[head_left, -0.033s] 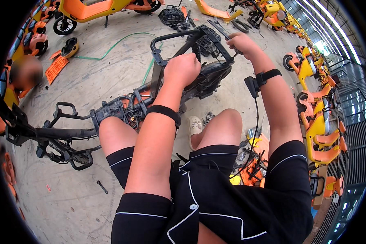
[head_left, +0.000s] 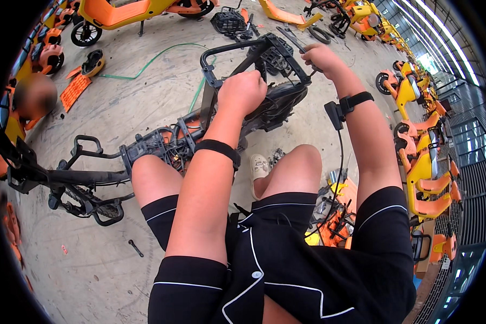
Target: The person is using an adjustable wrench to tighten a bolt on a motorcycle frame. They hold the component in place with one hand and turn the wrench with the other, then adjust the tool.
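Note:
A stripped black scooter frame (head_left: 86, 176) lies across the floor in front of me, its exposed wiring (head_left: 173, 147) between my knees and the far end. My left hand (head_left: 242, 92) is closed in a fist over the frame's looped black bar (head_left: 229, 49); what the fingers hold is hidden. Farther right, my right hand (head_left: 324, 58) is wrapped round a long grey metal tool (head_left: 292, 40), which points away up and left beside the bar's right side. The tool's exact kind is hard to make out. Each forearm wears a black strap.
A dark wrench-like tool (head_left: 135, 248) lies on the floor at left. Orange and black scrap parts (head_left: 335, 224) are heaped right of my knee. A green strap (head_left: 140, 73), a black basket (head_left: 227, 22) and a tyre (head_left: 319, 35) lie beyond. Yellow-orange scooters (head_left: 424, 162) stand around; a person is at left.

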A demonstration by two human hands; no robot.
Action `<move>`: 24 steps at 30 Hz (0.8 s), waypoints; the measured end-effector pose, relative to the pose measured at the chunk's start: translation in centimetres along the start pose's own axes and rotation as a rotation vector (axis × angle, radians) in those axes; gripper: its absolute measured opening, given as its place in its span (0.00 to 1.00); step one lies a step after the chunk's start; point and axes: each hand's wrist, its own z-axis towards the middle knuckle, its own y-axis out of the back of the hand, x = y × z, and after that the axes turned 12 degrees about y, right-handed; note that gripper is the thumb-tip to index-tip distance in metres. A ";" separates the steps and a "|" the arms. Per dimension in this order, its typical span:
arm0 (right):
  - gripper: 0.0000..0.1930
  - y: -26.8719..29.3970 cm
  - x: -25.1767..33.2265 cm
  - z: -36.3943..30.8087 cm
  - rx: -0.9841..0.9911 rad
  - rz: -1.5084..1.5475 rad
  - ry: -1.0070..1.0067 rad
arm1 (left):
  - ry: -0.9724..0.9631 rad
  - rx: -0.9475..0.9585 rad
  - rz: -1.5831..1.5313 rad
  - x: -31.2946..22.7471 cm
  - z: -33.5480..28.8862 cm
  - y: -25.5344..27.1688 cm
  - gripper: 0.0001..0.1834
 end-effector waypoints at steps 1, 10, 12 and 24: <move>0.09 -0.2 0.2 -0.1 -0.007 -0.025 0.007 | 0.004 -0.001 0.000 0.0 0.0 0.0 0.14; 0.22 0.2 2.3 -1.9 0.126 -0.202 0.091 | -0.001 -0.015 0.006 0.3 0.1 0.0 0.14; 0.23 0.2 2.2 -1.9 0.189 -0.222 0.154 | 0.008 0.003 0.014 0.1 0.0 0.2 0.14; 0.24 1.2 3.6 -4.1 0.357 -0.433 0.356 | 0.074 0.058 -0.209 0.0 -0.3 0.9 0.22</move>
